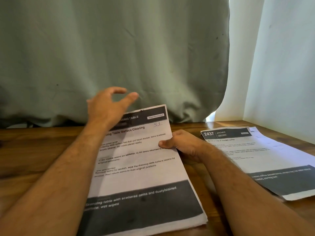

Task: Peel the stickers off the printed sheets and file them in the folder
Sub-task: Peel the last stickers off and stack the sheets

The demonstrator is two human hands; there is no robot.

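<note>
A stack of printed sheets (141, 167) headed "Dressing Table Surface Cleaning" is tilted up off the wooden table (34, 143) in front of me. My right hand (180, 143) grips its right edge, thumb on the printed face. My left hand (109, 104) hovers above the stack's top left corner with fingers and thumb curved and apart, holding nothing. A small pale sticker label (155, 116) sits in the dark header at the top right. No folder is in view.
A second pile of printed sheets (265, 155) headed "2437 Kitchen" lies on the table at the right. A green curtain (119, 57) hangs behind the table, and a white curtain (272, 65) at the right.
</note>
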